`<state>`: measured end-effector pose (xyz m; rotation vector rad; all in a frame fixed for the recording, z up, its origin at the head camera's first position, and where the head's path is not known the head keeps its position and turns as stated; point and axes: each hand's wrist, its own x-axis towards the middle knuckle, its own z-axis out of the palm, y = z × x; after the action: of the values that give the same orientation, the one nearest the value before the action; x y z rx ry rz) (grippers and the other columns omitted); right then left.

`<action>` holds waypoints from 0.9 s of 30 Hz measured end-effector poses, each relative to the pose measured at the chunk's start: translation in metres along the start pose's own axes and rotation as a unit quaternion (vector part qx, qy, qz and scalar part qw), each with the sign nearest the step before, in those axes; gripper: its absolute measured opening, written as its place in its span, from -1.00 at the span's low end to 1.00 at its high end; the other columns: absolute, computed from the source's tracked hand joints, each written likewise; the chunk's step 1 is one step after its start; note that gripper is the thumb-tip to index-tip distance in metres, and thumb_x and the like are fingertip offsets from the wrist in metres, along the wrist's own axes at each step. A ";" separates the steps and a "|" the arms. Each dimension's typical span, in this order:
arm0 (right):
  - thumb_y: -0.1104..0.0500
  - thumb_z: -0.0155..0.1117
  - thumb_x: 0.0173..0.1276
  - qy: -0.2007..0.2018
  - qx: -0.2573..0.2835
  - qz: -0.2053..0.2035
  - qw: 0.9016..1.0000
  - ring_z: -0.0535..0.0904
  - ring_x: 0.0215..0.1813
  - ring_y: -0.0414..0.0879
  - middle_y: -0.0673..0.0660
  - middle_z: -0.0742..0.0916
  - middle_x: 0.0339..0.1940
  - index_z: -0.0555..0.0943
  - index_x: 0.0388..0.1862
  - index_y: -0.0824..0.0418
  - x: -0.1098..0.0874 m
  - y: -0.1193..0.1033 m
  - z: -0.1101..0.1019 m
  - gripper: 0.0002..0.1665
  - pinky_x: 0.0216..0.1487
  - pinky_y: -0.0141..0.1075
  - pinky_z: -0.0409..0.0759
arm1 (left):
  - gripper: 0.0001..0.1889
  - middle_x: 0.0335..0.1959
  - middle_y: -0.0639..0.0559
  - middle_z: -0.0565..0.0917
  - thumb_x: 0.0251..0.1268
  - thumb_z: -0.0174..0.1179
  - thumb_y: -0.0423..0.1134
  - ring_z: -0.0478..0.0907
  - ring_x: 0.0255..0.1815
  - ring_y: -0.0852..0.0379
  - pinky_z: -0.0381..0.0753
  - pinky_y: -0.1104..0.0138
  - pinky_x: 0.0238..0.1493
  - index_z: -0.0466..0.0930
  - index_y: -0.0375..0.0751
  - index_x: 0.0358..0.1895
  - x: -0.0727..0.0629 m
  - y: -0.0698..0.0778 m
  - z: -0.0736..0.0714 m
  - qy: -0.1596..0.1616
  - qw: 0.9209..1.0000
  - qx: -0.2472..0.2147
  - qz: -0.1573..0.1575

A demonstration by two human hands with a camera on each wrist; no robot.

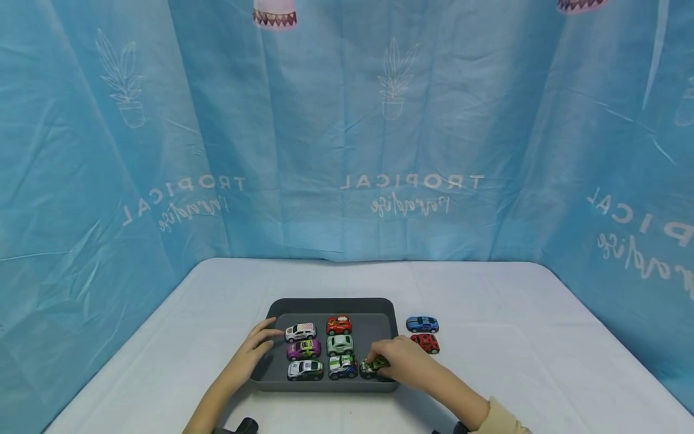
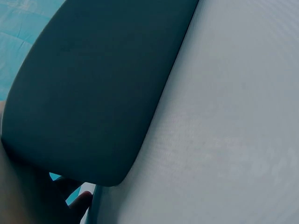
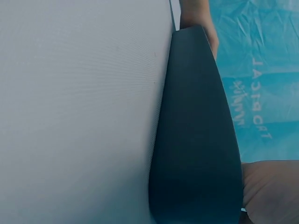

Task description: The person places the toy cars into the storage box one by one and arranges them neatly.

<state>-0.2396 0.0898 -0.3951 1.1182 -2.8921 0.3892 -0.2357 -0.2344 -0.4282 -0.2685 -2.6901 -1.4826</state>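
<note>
A dark grey tray (image 1: pixel 331 387) holds several toy cars in rows. My right hand (image 1: pixel 403 361) reaches over the tray's right side and pinches a green camouflage toy car (image 1: pixel 370 367) in the front row, beside a white, green and blue toy car (image 1: pixel 343 366). My left hand (image 1: pixel 250 355) lies at the tray's left rim, its fingers extended over the edge close to a white toy car with a checked roof (image 1: pixel 300 332). In the wrist views the tray's outer wall (image 2: pixel 98 93) hides the cars; the right hand (image 3: pixel 271 186) shows only partly.
Outside the tray, to its right, a blue toy car (image 1: pixel 422 324) stands behind a red toy car (image 1: pixel 425 343), which my right hand partly covers. A white cloth covers the table (image 1: pixel 488 313). Blue printed curtains (image 1: pixel 412 150) hang around the back and sides.
</note>
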 end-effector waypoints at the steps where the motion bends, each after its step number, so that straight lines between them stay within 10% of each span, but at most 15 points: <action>1: 0.18 0.38 0.02 -0.001 0.003 0.000 1.000 0.62 -0.20 -0.24 -0.15 0.72 -0.24 0.60 -0.28 -0.07 0.000 0.000 0.000 -0.74 -0.12 -0.21 0.54 | -0.68 0.41 -0.15 0.06 0.37 -0.18 -0.28 -0.16 0.44 -0.31 -0.06 -0.27 0.31 0.47 -0.22 0.06 0.000 0.000 0.000 0.001 1.000 -0.001 0.001; 10: 0.13 0.33 0.09 0.008 0.001 -0.023 1.000 0.60 -0.04 -0.20 -0.14 0.70 -0.17 0.62 -0.18 -0.03 -0.004 0.004 -0.003 -0.73 0.12 -0.08 0.47 | -0.68 0.41 -0.16 0.06 0.36 -0.18 -0.28 -0.17 0.43 -0.33 -0.10 -0.29 0.30 0.48 -0.22 0.05 0.000 0.001 0.000 0.000 1.000 0.000 -0.005; 27: 0.10 0.27 0.17 0.183 0.039 0.037 0.982 0.61 -0.13 -0.19 -0.11 0.69 -0.11 0.58 -0.01 0.01 -0.030 0.036 -0.023 -0.64 0.11 -0.04 0.46 | -0.68 0.41 -0.14 0.07 0.36 -0.18 -0.28 -0.18 0.44 -0.31 -0.14 -0.28 0.32 0.49 -0.20 0.05 0.000 0.000 0.001 0.005 1.000 0.000 -0.006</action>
<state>-0.2425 0.1408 -0.3844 0.8406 -2.6166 0.6406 -0.2356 -0.2339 -0.4291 -0.2449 -2.6879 -1.4824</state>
